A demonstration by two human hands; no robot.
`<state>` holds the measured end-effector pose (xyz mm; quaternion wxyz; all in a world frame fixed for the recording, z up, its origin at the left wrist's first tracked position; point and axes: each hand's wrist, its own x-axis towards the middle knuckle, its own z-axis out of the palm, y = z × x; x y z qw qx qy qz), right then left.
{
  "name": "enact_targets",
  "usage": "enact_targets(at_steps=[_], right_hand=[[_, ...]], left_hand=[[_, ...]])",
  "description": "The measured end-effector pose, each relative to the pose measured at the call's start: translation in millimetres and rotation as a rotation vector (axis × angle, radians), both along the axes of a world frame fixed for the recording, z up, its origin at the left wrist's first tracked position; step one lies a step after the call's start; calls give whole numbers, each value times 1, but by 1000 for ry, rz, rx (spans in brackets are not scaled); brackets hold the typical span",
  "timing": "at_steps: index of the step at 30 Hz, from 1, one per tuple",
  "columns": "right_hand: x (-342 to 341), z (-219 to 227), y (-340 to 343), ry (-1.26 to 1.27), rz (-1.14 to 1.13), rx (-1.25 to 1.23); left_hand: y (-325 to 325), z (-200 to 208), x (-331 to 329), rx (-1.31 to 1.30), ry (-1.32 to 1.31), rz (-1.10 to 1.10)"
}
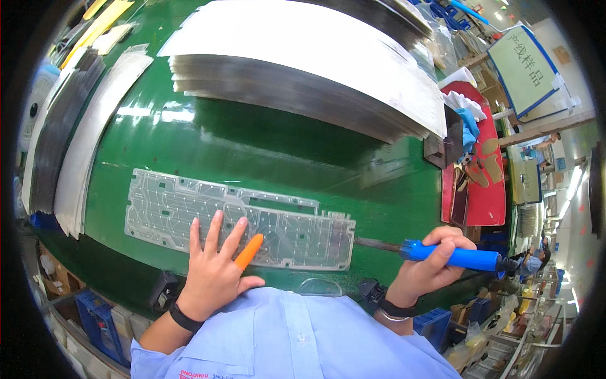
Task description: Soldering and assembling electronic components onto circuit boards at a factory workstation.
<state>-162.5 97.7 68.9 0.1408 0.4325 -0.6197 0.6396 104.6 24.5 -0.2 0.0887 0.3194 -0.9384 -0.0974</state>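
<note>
A clear keyboard membrane sheet [170, 211] with printed traces and dots lies flat on the green tabletop. My left hand [218, 268] rests palm down at its near edge, fingers spread over the sheet. An orange finger cot [249, 251] covers the index finger. To the right, my right hand [435, 262] is wrapped round the blue handle of what looks like a soldering iron [413, 250]. Its thin dark tip points left, close to the sheet's right end; whether it touches the sheet I cannot tell.
Beyond the sheet stands a tall stack of white-topped sheets [303, 47]. More stacked sheets [104, 126] line the left side. At the right are a red mat [489, 196], a dark metal block [442, 148] and a blue cloth [468, 129]. The green tabletop [265, 132] shines.
</note>
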Motion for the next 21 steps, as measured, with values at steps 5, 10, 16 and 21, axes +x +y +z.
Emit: enact_targets(at_steps=[5, 10, 16, 21], right_hand=[[8, -6, -12, 8, 73, 65], [7, -14, -15, -15, 127, 81], [5, -18, -15, -18, 154, 103], [4, -22, -12, -4, 195, 87]], left_hand=[[-1, -7, 3, -40, 3, 52], [-1, -4, 3, -30, -2, 46], [-3, -1, 2, -8, 1, 39], [-13, 26, -17, 90, 15, -48]])
